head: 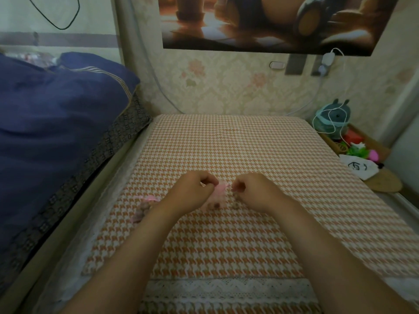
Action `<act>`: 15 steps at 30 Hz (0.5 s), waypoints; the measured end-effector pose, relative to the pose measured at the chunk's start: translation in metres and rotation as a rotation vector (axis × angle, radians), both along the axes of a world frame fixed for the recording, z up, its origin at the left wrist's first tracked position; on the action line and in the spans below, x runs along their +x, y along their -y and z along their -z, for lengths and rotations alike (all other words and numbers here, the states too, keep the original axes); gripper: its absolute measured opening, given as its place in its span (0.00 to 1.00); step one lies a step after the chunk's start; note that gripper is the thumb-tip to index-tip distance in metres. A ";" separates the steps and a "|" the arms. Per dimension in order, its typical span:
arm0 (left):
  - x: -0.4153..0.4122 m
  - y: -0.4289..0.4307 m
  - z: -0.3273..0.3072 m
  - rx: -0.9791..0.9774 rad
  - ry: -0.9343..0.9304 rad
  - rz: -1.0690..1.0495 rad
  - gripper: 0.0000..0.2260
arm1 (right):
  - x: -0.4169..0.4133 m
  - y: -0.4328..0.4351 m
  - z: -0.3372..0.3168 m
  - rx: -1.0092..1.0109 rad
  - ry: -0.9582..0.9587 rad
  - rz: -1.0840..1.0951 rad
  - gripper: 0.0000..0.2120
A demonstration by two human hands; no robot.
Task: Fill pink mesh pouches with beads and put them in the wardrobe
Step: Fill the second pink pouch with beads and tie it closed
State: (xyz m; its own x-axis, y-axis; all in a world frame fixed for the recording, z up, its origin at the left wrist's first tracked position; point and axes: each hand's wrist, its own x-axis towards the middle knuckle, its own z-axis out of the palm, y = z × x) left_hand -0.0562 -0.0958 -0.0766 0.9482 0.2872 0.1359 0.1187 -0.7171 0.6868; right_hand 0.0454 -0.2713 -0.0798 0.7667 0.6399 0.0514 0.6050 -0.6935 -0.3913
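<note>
Head view: on the houndstooth worktop (226, 245) a filled pouch (142, 211) lies just left of the left wrist, with loose beads (235, 204) by the right. Beyond, the left hand (195, 189) and right hand (252, 189), fingers curled, each pinch the pink mesh pouch (220, 188) between them, likely working its mouth.

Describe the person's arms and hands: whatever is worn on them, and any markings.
The left forearm and right forearm are bare to the bottom edge of the picture; no sleeve shows. The left hand and right hand wear no gloves. No watch, bracelet, ring or marking is visible, though the picture is soft.
</note>
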 end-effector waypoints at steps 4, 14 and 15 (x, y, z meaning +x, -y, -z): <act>-0.001 0.000 -0.001 -0.007 -0.003 -0.013 0.07 | -0.003 0.000 0.008 -0.139 -0.077 -0.024 0.06; -0.004 -0.004 -0.004 -0.041 -0.015 -0.010 0.09 | -0.008 -0.007 -0.007 0.142 0.042 0.095 0.08; -0.003 -0.004 -0.004 -0.043 -0.016 -0.007 0.09 | -0.009 -0.007 -0.010 0.231 0.038 0.095 0.08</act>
